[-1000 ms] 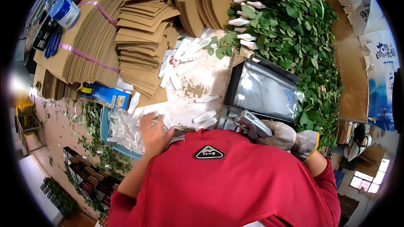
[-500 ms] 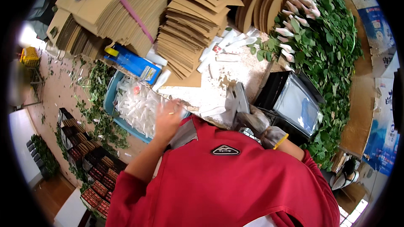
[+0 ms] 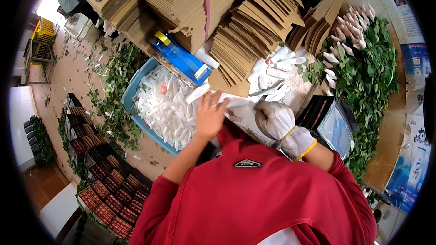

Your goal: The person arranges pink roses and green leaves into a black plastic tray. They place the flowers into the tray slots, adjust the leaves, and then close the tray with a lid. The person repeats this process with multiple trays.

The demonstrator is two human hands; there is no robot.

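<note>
My left hand (image 3: 210, 115) is bare, with a ring on one finger. Its fingers are apart at the table's near edge, between two white tapered sleeves, and I see nothing held in it. My right hand (image 3: 274, 121) wears a white work glove with a yellow cuff. Its fingers are curled closed, and what they hold, if anything, is hidden. Just beyond it lie loose white sleeves (image 3: 284, 59) and a dark and silver item (image 3: 272, 92). Left of my left hand, a blue tub (image 3: 128, 96) is heaped with white sleeves (image 3: 165, 108) and one pink piece.
Cardboard stacks (image 3: 245, 36) line the table's far side. A blue tape dispenser (image 3: 181, 61) sits above the tub. At right, a black box with clear film (image 3: 335, 124) stands beside leafy flower stems (image 3: 379, 68) with pale wrapped heads. Dark crates (image 3: 109, 186) and leaf litter cover the floor at left.
The view has shifted. My left hand has moved from the tub's edge to the table's edge, fingers spreading. My right hand has come away from the upright dark and silver item and curled into a fist.
</note>
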